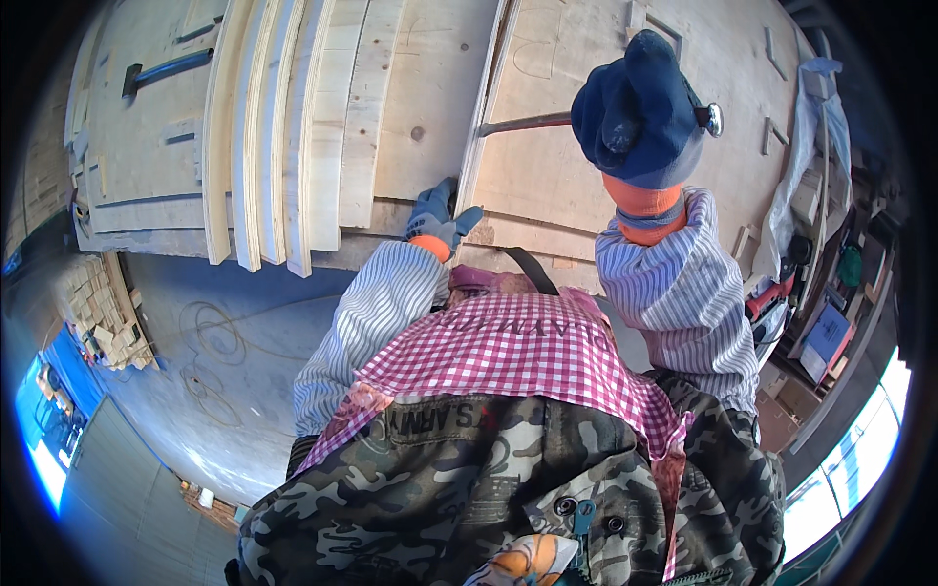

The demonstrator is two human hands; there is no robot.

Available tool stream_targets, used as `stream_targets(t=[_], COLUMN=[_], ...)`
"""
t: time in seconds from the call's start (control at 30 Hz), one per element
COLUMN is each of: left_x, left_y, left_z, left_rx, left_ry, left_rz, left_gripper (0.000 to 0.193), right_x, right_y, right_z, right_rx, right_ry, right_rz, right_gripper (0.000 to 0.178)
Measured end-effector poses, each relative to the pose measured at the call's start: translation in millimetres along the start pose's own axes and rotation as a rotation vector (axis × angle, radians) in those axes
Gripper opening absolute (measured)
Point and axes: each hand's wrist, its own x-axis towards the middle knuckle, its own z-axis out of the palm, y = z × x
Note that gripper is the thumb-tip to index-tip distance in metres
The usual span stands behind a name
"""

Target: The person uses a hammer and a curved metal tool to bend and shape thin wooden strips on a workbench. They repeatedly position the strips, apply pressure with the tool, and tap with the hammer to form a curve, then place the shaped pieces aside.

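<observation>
The gloved right hand [640, 117] clenches a slim, straight bar [528, 123], its tip at a long, pale wooden strip [477, 146] — the half-open left hand [437, 217] straddles the strip's near end, its hold unclear.

Between our left hand [440, 220] and our right hand [630, 127] we have room to pass over the pale panel [542, 181], on the near side of the long-shafted tool [528, 124]. Its shaft bars the way farther out, running from the right fist to the narrow board edge [487, 103]. To the left, the wooden strips [302, 156] obstruct a low sideways sweep; we could slide along the wide board [425, 83] beside them. Beyond them, the hammer [171, 70] is in the way.
</observation>
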Motion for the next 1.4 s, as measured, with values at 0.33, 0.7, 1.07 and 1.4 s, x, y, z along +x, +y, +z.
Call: stream_targets(t=[0.33,0.7,1.07,1.4], left_x=[-8.6,-12.0,28.9,26.0], left_y=[-1.9,-1.4,142.2,143.7], left_z=[7.2,6.6,-66.6,-59.9], left_rx=[0.032,0.053,-0.495,-0.593], left_ry=[0.014,-0.07,0.277,0.247], left_rz=[-0.042,-0.108,0.5,0.494], left_gripper=[0.068,0.079,0.044,0.031], right_x=[9.2,29.2,23.0,18.9], right_y=[1.6,-12.7,-19.1,6.3], right_z=[30.0,62.3,75.2,67.6], right_rx=[0.062,0.192,0.279,0.34], right_ry=[-0.014,0.206,0.172,0.22], right_rz=[-0.007,0.332,0.577,0.541], right_gripper=[0.042,0.029,0.034,0.031])
